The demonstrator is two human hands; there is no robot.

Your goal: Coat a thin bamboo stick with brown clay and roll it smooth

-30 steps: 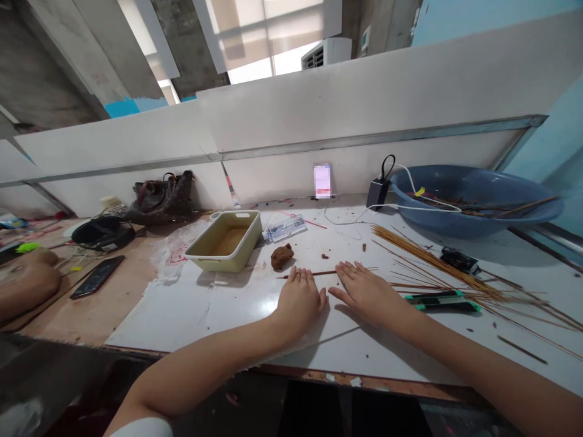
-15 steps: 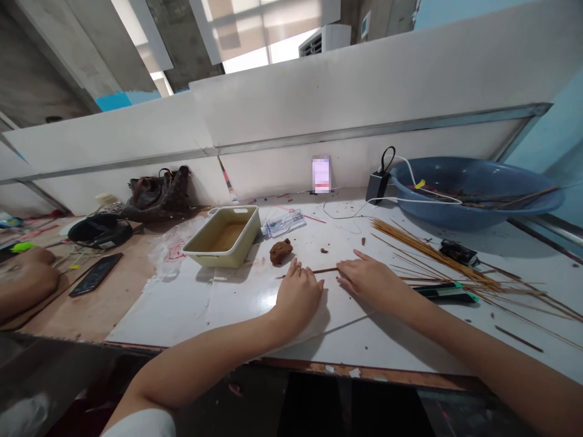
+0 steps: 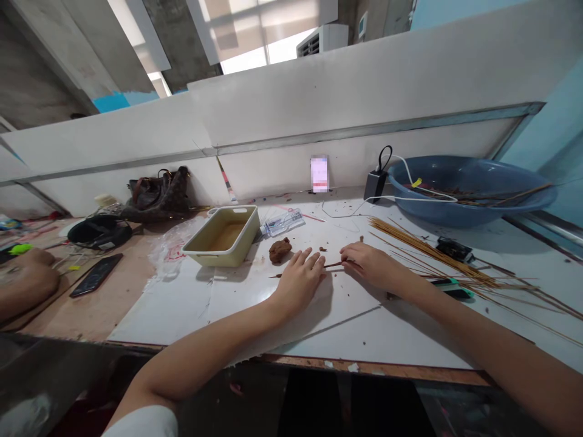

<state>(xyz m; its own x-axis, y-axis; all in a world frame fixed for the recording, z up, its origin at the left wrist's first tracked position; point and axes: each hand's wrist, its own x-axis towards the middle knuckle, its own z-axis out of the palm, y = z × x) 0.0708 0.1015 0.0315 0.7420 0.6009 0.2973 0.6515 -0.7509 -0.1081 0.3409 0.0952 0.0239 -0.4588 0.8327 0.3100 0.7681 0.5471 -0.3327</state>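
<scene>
A thin brown stick lies crosswise on the white board, its pointed left tip showing past my left hand. That hand is open, palm down on the stick, fingers stretched forward and slightly spread. My right hand is closed, its curled fingers pinching the stick's right end; the fingertips are partly hidden. A lump of brown clay-like material sits just beyond my left fingers. Close to it is a small brown crumb. Thin tan sticks lie in a loose bundle right of my right hand.
Left of the lump stands a green tub with brownish liquid. A blue basin holds more sticks, beside a black box with a white cable. A cutter lies under the sticks. Another person's arm rests at the far left near a phone.
My right fingers, stretched out before, have curled onto the stick's end. My left hand has shifted slightly forward and right, its fingers more spread.
</scene>
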